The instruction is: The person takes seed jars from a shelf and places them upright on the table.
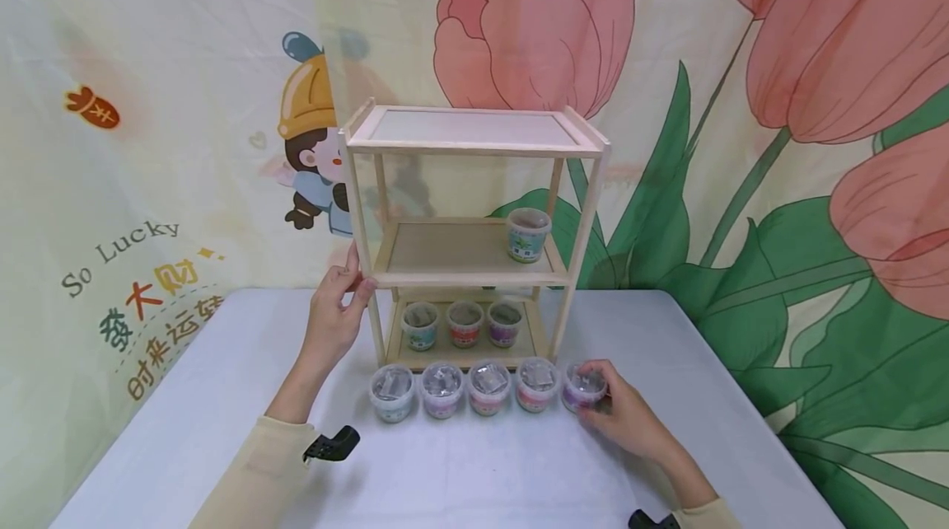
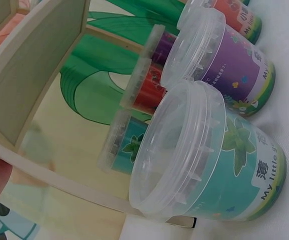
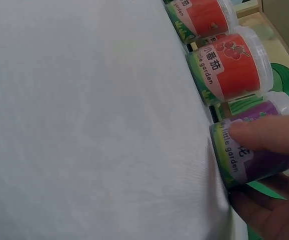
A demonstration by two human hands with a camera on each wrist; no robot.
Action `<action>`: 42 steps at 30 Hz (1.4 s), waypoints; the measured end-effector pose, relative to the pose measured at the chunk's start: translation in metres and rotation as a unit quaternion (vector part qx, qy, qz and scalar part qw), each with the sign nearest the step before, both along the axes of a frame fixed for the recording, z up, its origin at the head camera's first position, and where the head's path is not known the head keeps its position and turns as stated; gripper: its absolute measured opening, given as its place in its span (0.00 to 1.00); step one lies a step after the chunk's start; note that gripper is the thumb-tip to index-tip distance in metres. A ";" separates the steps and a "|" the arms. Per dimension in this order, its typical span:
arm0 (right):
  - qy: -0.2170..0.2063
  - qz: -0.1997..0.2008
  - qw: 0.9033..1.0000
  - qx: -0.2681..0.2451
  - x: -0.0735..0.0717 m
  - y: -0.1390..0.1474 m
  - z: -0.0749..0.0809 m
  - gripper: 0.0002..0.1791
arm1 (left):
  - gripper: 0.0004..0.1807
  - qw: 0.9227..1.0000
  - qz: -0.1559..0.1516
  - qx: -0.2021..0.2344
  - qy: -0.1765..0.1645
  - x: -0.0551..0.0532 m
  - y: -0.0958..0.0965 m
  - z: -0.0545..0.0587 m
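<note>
My left hand [image 1: 339, 311] grips the left front post of a small three-tier wooden shelf [image 1: 474, 278], at the middle tier. Its fingertips show at the edge of the left wrist view. My right hand [image 1: 626, 412] holds a purple-labelled plastic tub [image 3: 257, 145] at the right end of the front row, thumb on the label and fingers on the other side. Beside it stand a red-labelled tub [image 3: 229, 65], another red one [image 1: 488, 387], a purple one [image 2: 239, 65] and a teal one [image 2: 234, 160]. All have clear lids.
On the bottom tier sit a teal tub [image 1: 421, 326], a red tub [image 1: 465, 325] and a purple tub [image 1: 505, 324]. One teal-green tub [image 1: 528, 236] stands at the right of the middle tier. A white cloth [image 1: 474, 471] covers the table; a printed curtain [image 1: 185, 59] hangs behind.
</note>
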State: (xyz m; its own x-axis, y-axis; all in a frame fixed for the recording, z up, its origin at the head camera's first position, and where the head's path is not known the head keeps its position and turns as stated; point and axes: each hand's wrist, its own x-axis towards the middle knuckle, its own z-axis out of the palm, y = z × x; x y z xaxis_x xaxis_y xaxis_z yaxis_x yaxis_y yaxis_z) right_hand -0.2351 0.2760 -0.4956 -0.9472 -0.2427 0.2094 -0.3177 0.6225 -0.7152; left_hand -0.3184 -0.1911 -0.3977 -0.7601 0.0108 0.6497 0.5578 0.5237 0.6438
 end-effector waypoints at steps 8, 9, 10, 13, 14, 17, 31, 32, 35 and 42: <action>0.026 0.067 0.996 0.058 0.007 0.009 0.025 0.38 | 0.35 1.000 -0.003 0.014 0.003 0.000 0.001 0.002; 0.034 0.072 0.995 0.068 0.008 0.010 0.030 0.40 | 0.35 1.000 -0.002 0.013 0.002 0.000 0.000 0.002; 0.038 0.075 0.994 0.075 0.009 0.010 0.035 0.42 | 0.35 1.000 -0.002 0.013 0.002 0.000 0.000 0.002; 0.041 0.080 0.992 0.087 0.011 0.008 0.053 0.46 | 0.36 1.000 -0.001 0.009 -0.002 0.000 0.000 0.002; 0.041 0.080 0.992 0.087 0.011 0.006 0.059 0.46 | 0.36 1.000 0.001 0.007 -0.003 -0.001 0.000 0.002; 0.052 0.078 0.992 0.081 0.010 -0.001 0.082 0.42 | 0.36 1.000 0.001 0.000 -0.001 -0.001 0.000 0.002; 0.094 0.114 0.987 -0.067 -0.013 -0.062 0.174 0.37 | 0.36 1.000 0.000 -0.004 0.008 -0.002 -0.002 -0.001; 0.087 0.112 0.987 -0.075 -0.015 -0.067 0.178 0.38 | 0.36 1.000 -0.001 -0.003 0.006 -0.002 -0.003 0.000; 0.071 0.099 0.989 -0.089 -0.022 -0.082 0.188 0.41 | 0.36 1.000 -0.002 0.006 -0.003 -0.001 -0.003 0.001; 0.039 0.036 0.994 -0.099 -0.043 -0.104 0.203 0.46 | 0.36 1.000 -0.014 0.013 -0.002 -0.002 -0.003 -0.001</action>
